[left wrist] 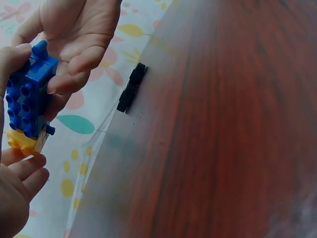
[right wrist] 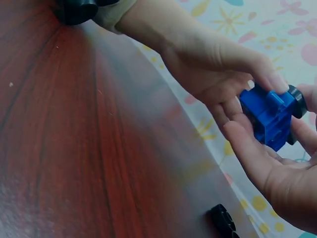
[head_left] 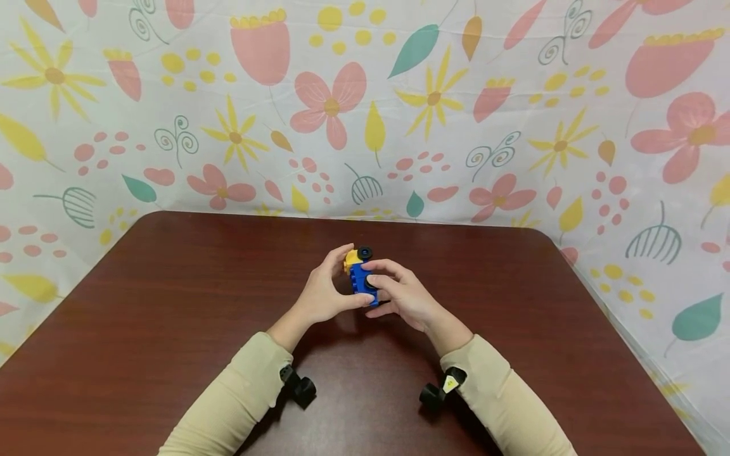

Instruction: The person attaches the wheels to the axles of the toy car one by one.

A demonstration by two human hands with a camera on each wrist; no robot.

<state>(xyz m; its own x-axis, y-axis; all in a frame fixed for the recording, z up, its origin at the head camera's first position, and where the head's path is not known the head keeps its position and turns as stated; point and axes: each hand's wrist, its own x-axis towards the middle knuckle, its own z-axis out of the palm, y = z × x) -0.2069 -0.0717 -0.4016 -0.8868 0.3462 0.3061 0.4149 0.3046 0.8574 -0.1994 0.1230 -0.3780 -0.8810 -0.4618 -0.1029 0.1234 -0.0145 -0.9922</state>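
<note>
toy car [head_left: 358,271]: blue with yellow far end, black wheels [head_left: 364,253] on its right side, held over brown table [head_left: 171,316] | left hand [head_left: 320,294]: fingers at yellow end, thumb at near blue end | right hand [head_left: 409,294]: fingers on right side by near wheel | beige sleeves [head_left: 239,392] | flowered cloth [head_left: 342,164] behind table

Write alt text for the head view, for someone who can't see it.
A blue-and-yellow toy-brick vehicle with black wheels is held in a person's left-hand grip and right-hand grip over a reddish-brown table. Behind is a white floral-print cloth.
</note>
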